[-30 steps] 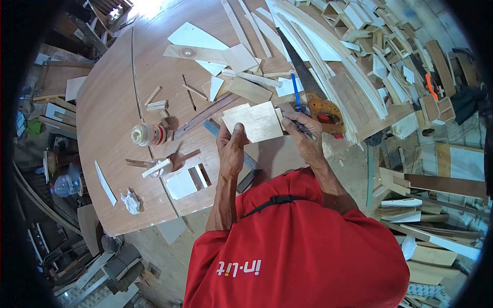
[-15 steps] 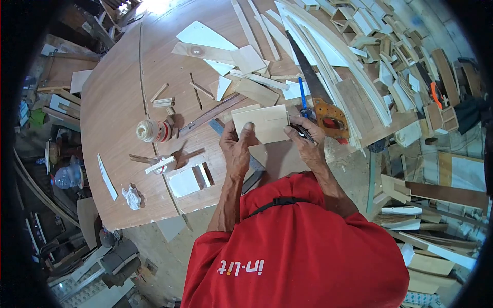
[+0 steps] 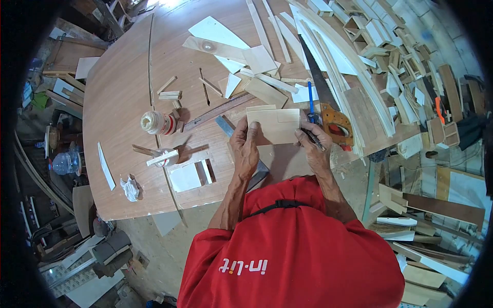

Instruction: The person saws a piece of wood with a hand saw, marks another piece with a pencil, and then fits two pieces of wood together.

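A pale, flat wooden board point(image 3: 275, 131) with thin lines across its face is held up between both hands at the table's front edge. My left hand point(image 3: 246, 146) grips its left side, thumb on the face and fingers behind. My right hand point(image 3: 316, 146) pinches the right edge and also has a slim dark pen-like tool point(image 3: 312, 138) in its fingers. Another thin wood piece point(image 3: 261, 108) shows behind the board's top edge. Beyond the right hand lie a blue-handled tool point(image 3: 310, 100) and a handsaw point(image 3: 336, 123) with a wooden handle.
Left of the hands stand an open jar point(image 3: 159, 123) and a smaller container point(image 3: 167, 157) with sticks across it. A white-faced piece point(image 3: 187, 176), a crumpled cloth point(image 3: 130, 188) and a steel ruler point(image 3: 218, 112) lie on the table point(image 3: 118, 92). Wood strips and offcuts point(image 3: 262, 59) cover its far side.
The board has turned slightly and now sits more level. Both hands keep their hold on it. The whole view has shifted a little, so the table things appear further right.
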Tool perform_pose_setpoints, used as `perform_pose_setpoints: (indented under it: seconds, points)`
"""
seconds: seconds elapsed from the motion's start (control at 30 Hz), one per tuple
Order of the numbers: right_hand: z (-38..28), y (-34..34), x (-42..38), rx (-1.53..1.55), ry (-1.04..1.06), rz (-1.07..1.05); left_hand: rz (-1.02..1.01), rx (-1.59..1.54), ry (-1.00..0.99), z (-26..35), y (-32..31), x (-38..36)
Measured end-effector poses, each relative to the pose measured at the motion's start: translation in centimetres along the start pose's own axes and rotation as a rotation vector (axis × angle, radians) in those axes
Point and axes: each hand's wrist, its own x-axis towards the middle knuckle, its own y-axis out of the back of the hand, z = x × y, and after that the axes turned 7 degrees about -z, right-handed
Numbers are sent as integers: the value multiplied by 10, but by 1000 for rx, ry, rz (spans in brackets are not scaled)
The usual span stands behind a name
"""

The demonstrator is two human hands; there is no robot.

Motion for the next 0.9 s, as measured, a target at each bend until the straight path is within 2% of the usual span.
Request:
perform_pose_setpoints:
  seconds: [0.23, 0.4, 0.9]
  points:
    - [-2, 1, -1, -21, 2, -3, 3, -20, -5, -5, 1, 0]
    - [-6, 1, -2, -31, 3, -12, 27, -35, 69, 1, 0, -1]
    - [3, 2, -1, 7, 0, 5, 48, -13, 61, -3, -2, -1]
